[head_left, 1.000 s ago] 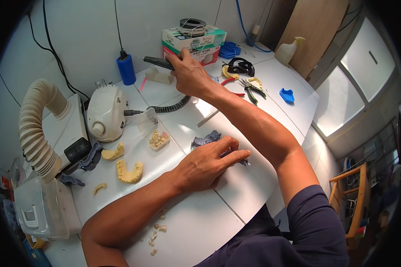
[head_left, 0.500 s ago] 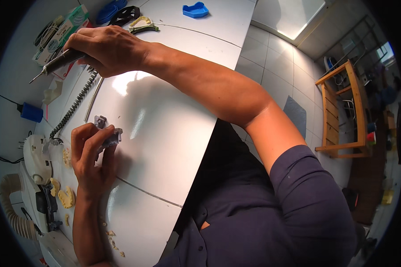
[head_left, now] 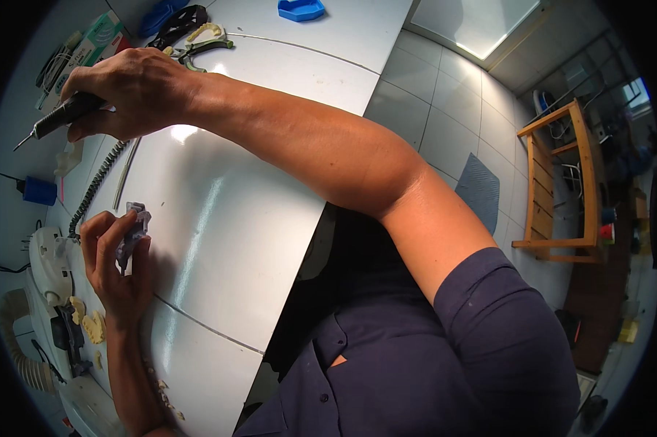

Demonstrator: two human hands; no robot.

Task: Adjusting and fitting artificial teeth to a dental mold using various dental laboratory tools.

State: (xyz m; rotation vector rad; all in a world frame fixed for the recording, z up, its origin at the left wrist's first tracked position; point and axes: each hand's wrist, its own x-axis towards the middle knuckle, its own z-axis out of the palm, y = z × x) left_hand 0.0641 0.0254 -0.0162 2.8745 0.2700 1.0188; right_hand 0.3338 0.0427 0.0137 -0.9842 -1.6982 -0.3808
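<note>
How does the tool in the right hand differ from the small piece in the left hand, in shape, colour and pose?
The handpiece in the right hand is long, slim and dark, ending in a thin metal tip; the grey piece in the left hand is short, blocky and pale grey. The handpiece is wrapped in a fist and lies nearly level; the grey piece is pinched by fingertips and stands upright. Both are held above the white table.
</note>
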